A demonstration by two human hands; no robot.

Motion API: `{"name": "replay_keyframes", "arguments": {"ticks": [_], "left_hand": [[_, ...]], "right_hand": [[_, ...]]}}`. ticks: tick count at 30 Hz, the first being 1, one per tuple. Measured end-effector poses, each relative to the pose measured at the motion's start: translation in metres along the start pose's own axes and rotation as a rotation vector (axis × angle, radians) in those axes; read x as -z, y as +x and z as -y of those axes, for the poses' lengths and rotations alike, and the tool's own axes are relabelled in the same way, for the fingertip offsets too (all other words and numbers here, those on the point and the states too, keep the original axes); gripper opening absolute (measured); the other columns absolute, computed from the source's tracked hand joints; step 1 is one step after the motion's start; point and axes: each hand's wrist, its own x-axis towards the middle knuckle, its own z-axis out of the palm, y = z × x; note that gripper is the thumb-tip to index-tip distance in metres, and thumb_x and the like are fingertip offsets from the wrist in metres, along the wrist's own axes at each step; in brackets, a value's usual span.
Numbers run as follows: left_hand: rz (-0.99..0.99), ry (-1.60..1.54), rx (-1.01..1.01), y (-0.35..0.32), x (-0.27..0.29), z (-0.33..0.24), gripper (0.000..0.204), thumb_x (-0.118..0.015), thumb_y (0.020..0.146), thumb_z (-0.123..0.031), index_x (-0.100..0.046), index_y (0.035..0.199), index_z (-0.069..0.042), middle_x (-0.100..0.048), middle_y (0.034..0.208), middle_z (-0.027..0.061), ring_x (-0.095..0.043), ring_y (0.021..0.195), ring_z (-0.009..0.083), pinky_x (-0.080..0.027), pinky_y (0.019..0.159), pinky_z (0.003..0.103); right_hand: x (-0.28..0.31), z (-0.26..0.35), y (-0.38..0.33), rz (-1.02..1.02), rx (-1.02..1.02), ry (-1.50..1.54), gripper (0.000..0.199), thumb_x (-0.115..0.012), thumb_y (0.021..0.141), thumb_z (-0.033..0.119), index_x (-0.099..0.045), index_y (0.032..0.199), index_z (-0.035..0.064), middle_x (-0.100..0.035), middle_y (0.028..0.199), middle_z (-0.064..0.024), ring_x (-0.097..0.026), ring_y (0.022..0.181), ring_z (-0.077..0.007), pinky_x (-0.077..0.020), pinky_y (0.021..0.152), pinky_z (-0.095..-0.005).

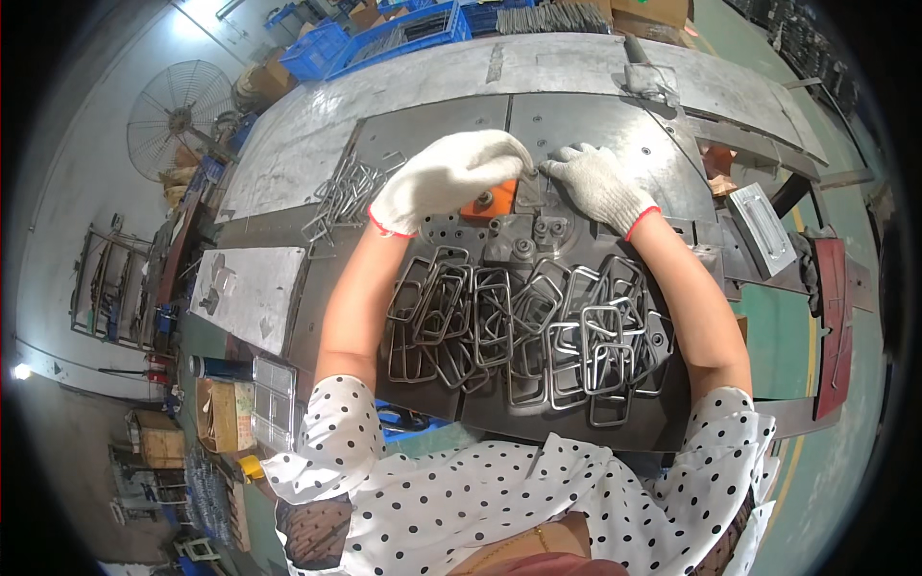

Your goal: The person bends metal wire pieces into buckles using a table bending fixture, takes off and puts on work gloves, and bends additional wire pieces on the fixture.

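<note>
My left hand, in a white knit glove with a red cuff, reaches over the metal fixture. Its fingers are bent together, and whatever is between them is hidden. Close by on the right, my right hand wears a matching glove. Its fingers curl down at the fixture's far end, fingertips near those of the left; what they grip is too small to make out. An orange block shows under my left hand. Between my forearms lies a heap of bent metal wire loops, roughly rectangular.
A second pile of thinner wire pieces lies left of my left wrist. Blue crates stand along the far edge of the metal table. A grey metal box sits at the right, and a large fan at the far left.
</note>
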Motion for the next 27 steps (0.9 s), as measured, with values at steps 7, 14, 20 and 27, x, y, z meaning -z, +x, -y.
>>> {"name": "replay_keyframes", "arguments": {"ticks": [7,14,20,27], "left_hand": [[-0.43,-0.528,0.148,-0.027,0.009,-0.001,0.026,-0.065,0.104,-0.023,-0.071,0.118,-0.002,-0.06,0.085,-0.0034,-0.044,0.072,0.0019,-0.032,0.063,0.018],[-0.4,-0.46,0.133,-0.026,0.006,0.001,0.029,-0.058,0.108,-0.014,-0.065,0.13,0.004,-0.066,0.098,0.0033,-0.06,0.084,0.0107,-0.049,0.078,0.024],[-0.466,-0.63,0.036,-0.01,-0.016,0.049,0.051,-0.053,0.111,-0.016,-0.039,0.154,0.006,-0.055,0.148,0.0228,-0.062,0.129,0.0296,-0.051,0.11,0.042],[-0.374,-0.764,0.214,-0.01,-0.012,0.05,0.046,-0.044,0.115,-0.026,-0.049,0.146,0.007,-0.064,0.136,0.0213,-0.069,0.117,0.0291,-0.059,0.097,0.04]], "right_hand": [[0.015,0.002,0.014,-0.48,-0.004,0.517,0.035,-0.059,0.104,0.03,-0.073,0.131,0.0134,-0.075,0.108,-0.0096,-0.07,0.094,-0.0251,-0.0547,0.082,-0.0388],[0.072,0.038,0.002,0.356,-0.197,1.748,0.04,-0.065,0.105,0.038,-0.073,0.119,0.0006,-0.067,0.086,0.002,-0.057,0.067,-0.0057,-0.0474,0.059,-0.0251],[0.063,0.059,0.005,-0.317,-0.07,0.939,0.023,-0.065,0.103,0.025,-0.07,0.114,0.0059,-0.073,0.091,-0.0071,-0.07,0.082,-0.0245,-0.0553,0.073,-0.0379],[0.068,0.08,-0.004,-0.485,0.035,0.646,0.02,-0.064,0.102,0.022,-0.069,0.119,0.0126,-0.073,0.104,-0.0141,-0.071,0.098,-0.0367,-0.0564,0.083,-0.0453]]}}
